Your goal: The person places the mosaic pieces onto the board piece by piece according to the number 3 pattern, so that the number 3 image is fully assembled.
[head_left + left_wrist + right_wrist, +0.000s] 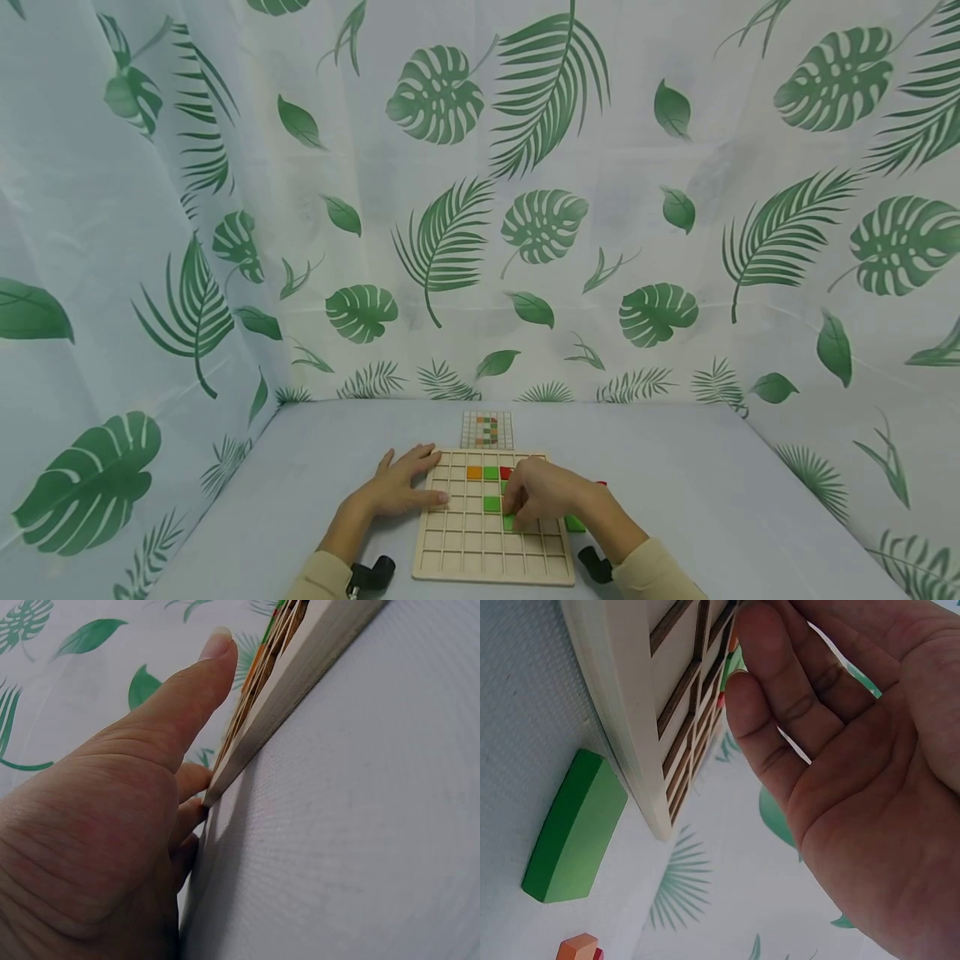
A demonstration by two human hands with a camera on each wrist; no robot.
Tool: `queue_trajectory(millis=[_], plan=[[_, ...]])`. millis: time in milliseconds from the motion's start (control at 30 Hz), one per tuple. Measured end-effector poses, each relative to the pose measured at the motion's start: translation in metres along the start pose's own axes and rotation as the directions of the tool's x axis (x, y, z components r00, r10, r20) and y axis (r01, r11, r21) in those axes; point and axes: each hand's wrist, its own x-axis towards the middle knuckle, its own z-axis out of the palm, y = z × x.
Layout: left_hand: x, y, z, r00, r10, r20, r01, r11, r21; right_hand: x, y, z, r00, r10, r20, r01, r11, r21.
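A wooden grid board (457, 542) lies on the table, with an orange tile (475, 473), green tiles (491, 504) and a red tile (506, 472) in its cells. My left hand (401, 487) rests at the board's upper left edge, fingers spread and thumb over the rim. In the left wrist view the thumb (199, 694) stands straight beside the board's side. Over the middle right of the board, my right hand (546, 490) has its fingers curled down and pinches a green tile (509, 522) at a cell. The hand partly hides that tile and its neighbours.
Behind the board lies a small pattern card (487, 429) with a coloured grid. A loose green block (577, 829) lies right of the board, with an orange block (577, 946) and a bit of red farther off. A leaf-printed curtain (465, 167) surrounds the table.
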Motion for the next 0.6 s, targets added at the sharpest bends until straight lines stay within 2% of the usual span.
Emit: queue_trajectory(millis=[600], plan=[[0.0006,-0.0018,0.0001,1.0,0.004,0.003,-0.004,1.0,-0.003,0.0014,0.0021,0.001,1.0,0.003,-0.001,-0.003,0.999,-0.033]])
